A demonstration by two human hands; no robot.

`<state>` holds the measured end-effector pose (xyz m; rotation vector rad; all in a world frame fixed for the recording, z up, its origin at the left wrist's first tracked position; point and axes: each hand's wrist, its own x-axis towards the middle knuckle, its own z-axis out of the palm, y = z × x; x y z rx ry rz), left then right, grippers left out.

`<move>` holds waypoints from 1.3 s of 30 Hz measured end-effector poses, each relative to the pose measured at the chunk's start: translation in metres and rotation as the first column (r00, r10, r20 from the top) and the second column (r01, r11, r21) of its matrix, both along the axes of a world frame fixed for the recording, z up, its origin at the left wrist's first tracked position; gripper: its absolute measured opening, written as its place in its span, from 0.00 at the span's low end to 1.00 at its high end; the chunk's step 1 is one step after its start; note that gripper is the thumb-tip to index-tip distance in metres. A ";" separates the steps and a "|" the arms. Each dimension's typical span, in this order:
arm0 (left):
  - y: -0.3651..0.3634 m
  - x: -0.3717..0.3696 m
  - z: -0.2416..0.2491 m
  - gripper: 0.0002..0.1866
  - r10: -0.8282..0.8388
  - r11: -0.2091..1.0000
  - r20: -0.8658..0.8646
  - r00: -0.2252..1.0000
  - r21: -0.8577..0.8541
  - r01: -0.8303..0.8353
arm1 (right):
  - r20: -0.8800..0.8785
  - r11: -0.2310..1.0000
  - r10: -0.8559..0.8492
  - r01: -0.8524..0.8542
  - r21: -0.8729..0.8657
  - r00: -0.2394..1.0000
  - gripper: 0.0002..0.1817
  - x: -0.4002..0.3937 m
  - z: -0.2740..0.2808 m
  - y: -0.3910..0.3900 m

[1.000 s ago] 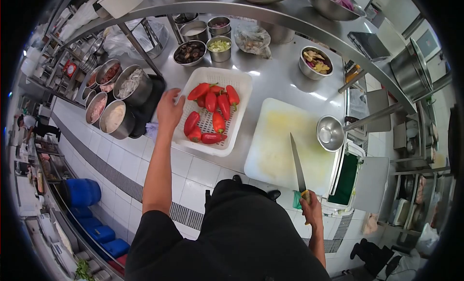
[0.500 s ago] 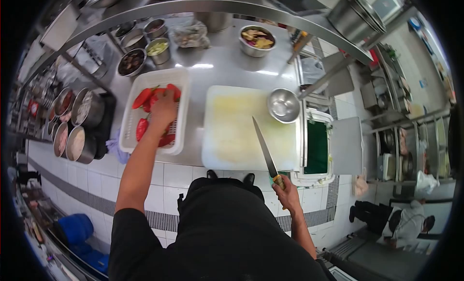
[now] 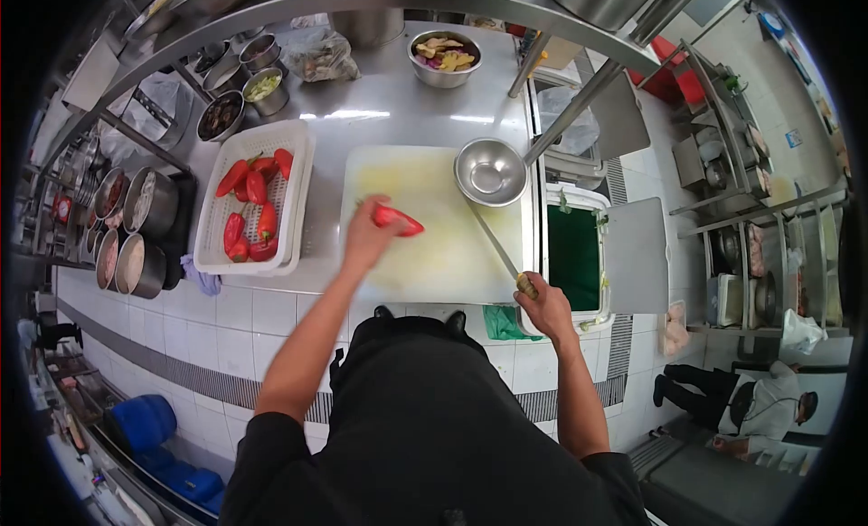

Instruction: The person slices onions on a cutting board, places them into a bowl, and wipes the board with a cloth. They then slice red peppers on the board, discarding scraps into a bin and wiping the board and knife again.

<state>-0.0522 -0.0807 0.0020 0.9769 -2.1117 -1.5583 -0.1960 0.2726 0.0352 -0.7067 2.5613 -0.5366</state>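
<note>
I see my left hand [image 3: 366, 239] closed around a red pepper [image 3: 396, 220], its tip poking out past my fingers over the white cutting board [image 3: 425, 255]. My right hand [image 3: 542, 304] grips the knife [image 3: 495, 241] handle, blade angling away toward the steel bowl [image 3: 489, 171]. The white basket [image 3: 298, 178] of peppers sits beyond my left knuckles

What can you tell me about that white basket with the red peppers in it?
The white basket is a rectangular plastic tray with a slotted, perforated bottom and low walls. It sits flat on the steel counter, left of the cutting board, near the counter's front edge. Several red peppers lie loose inside. Neither hand touches it.
</note>
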 end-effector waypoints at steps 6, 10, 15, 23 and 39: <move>0.053 0.016 -0.016 0.29 0.196 0.567 0.227 0.954 -0.820 0.079 | 0.171 0.990 0.137 -0.139 -0.003 0.976 0.25 0.044 -0.017 0.030; 0.030 0.020 -0.024 0.28 -0.227 0.686 0.299 0.927 -0.627 0.370 | 0.255 0.994 0.080 -0.095 0.045 0.964 0.21 0.056 0.008 0.027; 0.062 -0.004 -0.006 0.26 -0.279 0.673 0.390 0.877 -0.572 0.469 | 0.092 0.988 0.139 -0.144 0.056 0.986 0.17 0.065 0.008 0.040; 0.064 -0.030 -0.005 0.21 -0.443 0.642 0.377 0.813 -0.500 0.581 | 0.163 0.975 0.179 -0.196 0.099 0.970 0.17 0.077 0.036 0.051; 0.062 -0.035 -0.004 0.21 -0.460 0.629 0.407 0.789 -0.478 0.613 | 0.043 0.972 0.235 -0.235 0.005 0.971 0.14 0.065 -0.023 -0.020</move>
